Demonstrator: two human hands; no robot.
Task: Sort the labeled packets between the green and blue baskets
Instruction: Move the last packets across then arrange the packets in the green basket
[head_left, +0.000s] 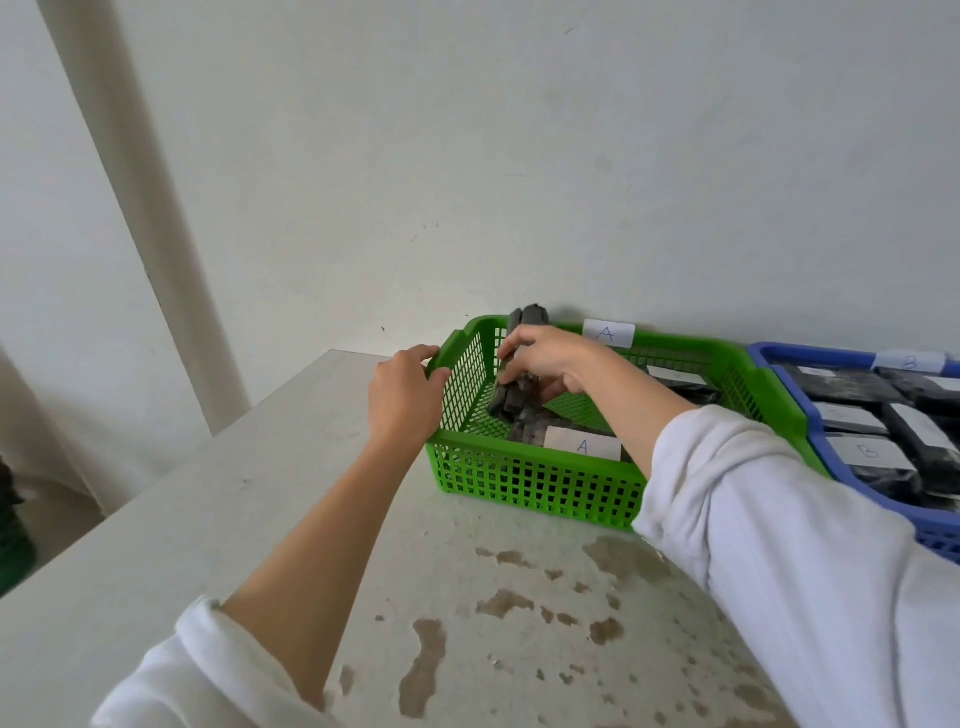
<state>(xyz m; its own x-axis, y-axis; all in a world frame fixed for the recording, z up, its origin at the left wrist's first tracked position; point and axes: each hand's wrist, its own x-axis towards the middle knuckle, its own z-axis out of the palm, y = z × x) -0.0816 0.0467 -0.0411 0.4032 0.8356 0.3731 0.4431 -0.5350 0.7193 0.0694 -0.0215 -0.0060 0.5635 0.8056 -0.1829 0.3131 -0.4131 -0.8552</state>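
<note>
A green basket (535, 486) tagged "A" on its far rim stands on the table. My left hand (405, 389) grips its left rim. My right hand (545, 358) reaches inside and is shut on a stack of dark packets (519, 395) held upright against the left wall. A dark packet with a white "A" label (582, 446) lies flat at the basket's front. To the right, touching the green one, a blue basket (883, 512) tagged "B" holds several dark packets with white labels (865, 449).
The pale table (260, 519) has brown stains (498, 603) near its front. Its left edge runs diagonally. A white wall stands right behind both baskets. A dark green object (10, 525) sits on the floor at far left.
</note>
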